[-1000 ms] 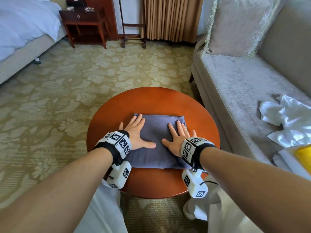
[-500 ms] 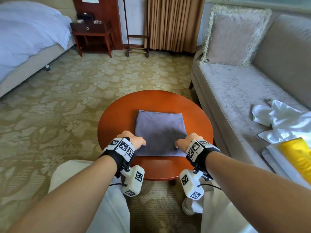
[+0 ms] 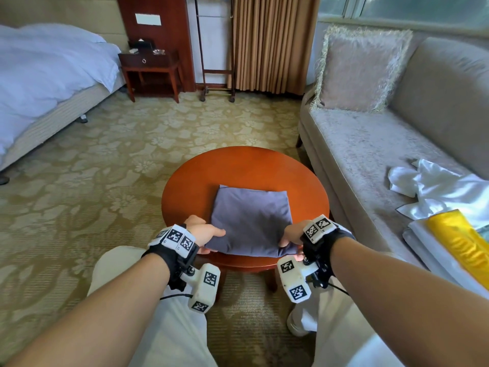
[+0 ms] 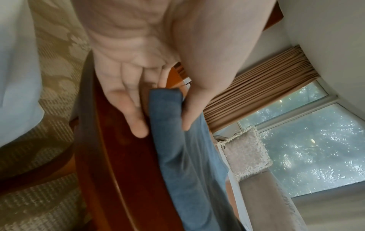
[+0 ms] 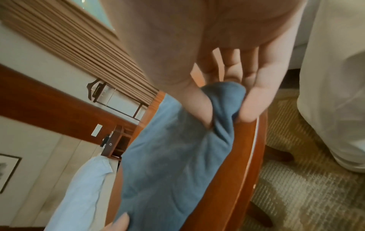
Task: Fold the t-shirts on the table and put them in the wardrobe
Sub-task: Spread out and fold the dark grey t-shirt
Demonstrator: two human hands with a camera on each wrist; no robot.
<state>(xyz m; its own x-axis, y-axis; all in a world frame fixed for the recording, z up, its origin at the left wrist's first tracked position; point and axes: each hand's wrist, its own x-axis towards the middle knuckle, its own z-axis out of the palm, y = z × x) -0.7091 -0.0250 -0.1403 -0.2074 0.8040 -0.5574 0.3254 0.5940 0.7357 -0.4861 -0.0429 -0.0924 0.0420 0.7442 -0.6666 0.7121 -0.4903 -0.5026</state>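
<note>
A folded grey-blue t-shirt (image 3: 251, 218) lies on the round red-brown table (image 3: 238, 168), its near edge at the table's front. My left hand (image 3: 209, 238) pinches the shirt's near left corner (image 4: 168, 109), thumb on top and fingers underneath. My right hand (image 3: 289, 238) pinches the near right corner (image 5: 225, 103) the same way, and the cloth bunches between thumb and fingers. The near edge is slightly lifted off the wood.
A grey sofa (image 3: 370, 144) with a fringed cushion (image 3: 360, 70) stands to the right, with white cloth (image 3: 434, 189) and a yellow item (image 3: 460, 242) on it. A bed (image 3: 47, 83) and nightstand (image 3: 150, 70) stand at the far left. Patterned carpet (image 3: 105, 168) surrounds the table.
My hands went from lying flat on the shirt to its near corners, where they now pinch it. My head has risen and pulled back from the table.
</note>
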